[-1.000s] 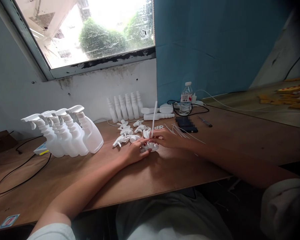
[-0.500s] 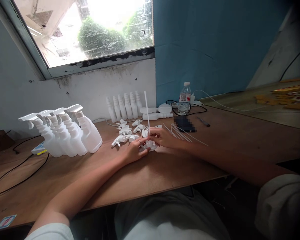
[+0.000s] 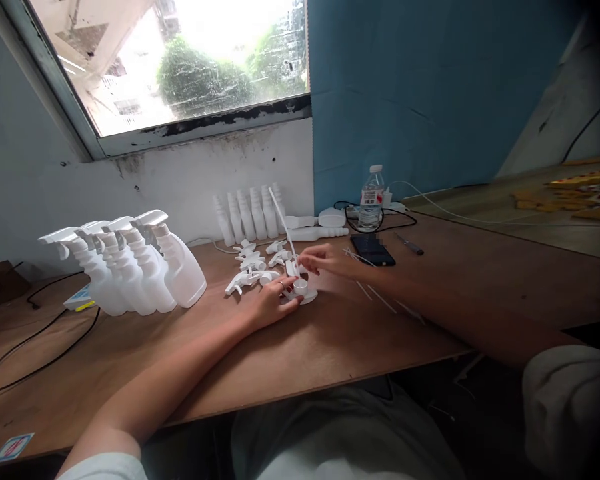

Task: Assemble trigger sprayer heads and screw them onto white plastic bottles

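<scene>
Starts at left with spray bottles point(image 3: 130, 270) upright on the counter point(image 3: 280, 357). Farther right, with the left hand point(image 3: 274, 300), steadies a white sprayer head point(image 3: 301, 287) on the counter, with fingers closed round it. Then carries a thin tube point(image 3: 283, 218) tilting left, seemingly from that head; could topple or slip out if poorly seated, or if brushed by the right hand point(image 3: 327, 259), with fingers half-curled just beside, contact unclear. Might scatter loose tubes point(image 3: 383, 299) through a careless forearm sweep.
</scene>
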Demonstrator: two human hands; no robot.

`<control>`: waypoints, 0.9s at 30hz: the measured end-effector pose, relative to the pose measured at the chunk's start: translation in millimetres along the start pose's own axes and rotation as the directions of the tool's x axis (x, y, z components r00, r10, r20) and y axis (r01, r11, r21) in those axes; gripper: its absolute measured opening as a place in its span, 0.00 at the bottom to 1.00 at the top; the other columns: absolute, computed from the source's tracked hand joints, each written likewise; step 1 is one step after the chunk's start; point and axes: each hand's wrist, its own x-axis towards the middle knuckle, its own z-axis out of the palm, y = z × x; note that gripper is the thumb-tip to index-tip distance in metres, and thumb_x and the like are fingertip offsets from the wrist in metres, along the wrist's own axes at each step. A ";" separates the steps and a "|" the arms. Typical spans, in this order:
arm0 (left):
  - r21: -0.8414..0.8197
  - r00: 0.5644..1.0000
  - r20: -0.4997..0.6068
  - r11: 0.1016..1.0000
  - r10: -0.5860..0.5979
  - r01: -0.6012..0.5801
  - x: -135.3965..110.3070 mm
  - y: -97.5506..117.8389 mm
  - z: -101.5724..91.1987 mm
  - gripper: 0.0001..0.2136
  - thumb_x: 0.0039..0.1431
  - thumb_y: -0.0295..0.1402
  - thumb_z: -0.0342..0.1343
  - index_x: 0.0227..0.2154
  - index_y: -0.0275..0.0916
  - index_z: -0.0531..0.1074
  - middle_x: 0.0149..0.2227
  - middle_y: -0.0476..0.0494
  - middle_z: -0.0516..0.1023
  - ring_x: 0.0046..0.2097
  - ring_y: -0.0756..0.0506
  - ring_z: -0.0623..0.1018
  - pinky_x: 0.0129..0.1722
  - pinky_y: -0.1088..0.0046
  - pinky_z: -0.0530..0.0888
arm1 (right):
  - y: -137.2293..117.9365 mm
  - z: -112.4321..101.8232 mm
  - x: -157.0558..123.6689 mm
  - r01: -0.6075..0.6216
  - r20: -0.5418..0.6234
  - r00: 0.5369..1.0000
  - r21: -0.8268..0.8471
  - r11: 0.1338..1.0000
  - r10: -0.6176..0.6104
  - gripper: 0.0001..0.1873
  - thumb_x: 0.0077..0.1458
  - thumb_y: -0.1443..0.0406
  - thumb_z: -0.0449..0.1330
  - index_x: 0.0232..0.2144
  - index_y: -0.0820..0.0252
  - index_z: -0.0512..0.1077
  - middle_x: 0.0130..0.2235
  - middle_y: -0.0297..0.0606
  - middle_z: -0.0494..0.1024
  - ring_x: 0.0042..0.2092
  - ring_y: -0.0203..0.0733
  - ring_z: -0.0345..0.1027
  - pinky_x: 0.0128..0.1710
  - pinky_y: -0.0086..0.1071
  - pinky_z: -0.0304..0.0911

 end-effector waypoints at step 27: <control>-0.007 1.000 -0.003 1.000 -0.001 0.001 -0.8 0.2 0.8 0.23 0.57 0.37 0.58 0.55 0.36 0.69 0.44 0.41 0.79 0.41 0.46 0.77 0.43 0.70 0.74 | 89.9 -122.8 41.1 -0.458 -0.460 0.882 -0.780 0.427 0.105 0.34 0.52 0.68 0.63 0.60 0.71 0.60 0.50 0.64 0.74 0.47 0.58 0.66 0.53 0.51 0.49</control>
